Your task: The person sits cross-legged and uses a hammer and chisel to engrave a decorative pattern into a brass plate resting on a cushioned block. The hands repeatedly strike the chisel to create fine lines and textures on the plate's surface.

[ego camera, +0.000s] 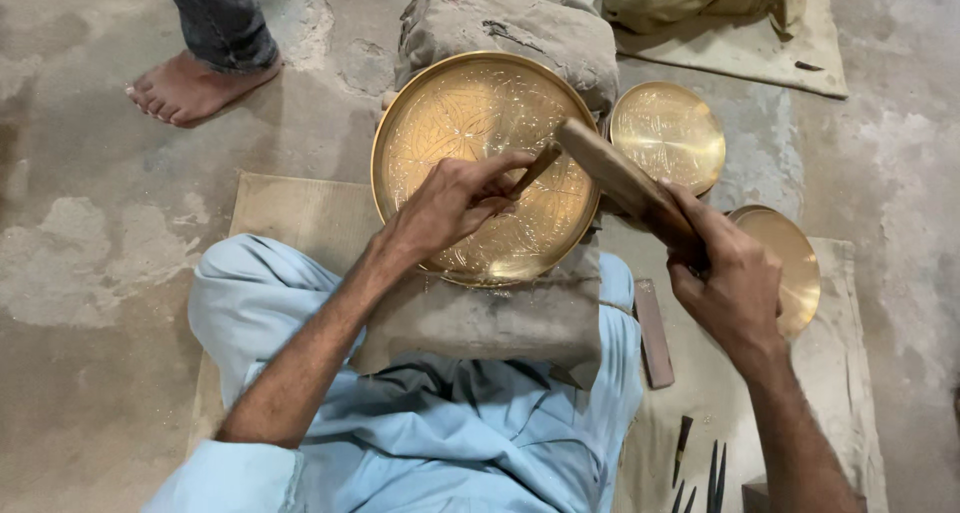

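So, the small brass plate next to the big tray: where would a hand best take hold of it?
By the rim. The small plate lies flat on the floor with a raised edge, so pinch its far-right rim, thumb inside and fingers under the lip, coming from the right. That side looks open; its near-left side is crowded by the mallet in the right hand and by the big tray.

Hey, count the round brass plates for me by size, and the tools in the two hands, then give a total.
Large engraved round brass plate: 1
Small round brass plates: 2
Thin chisel in left hand: 1
Wooden mallet in right hand: 1
Total: 5
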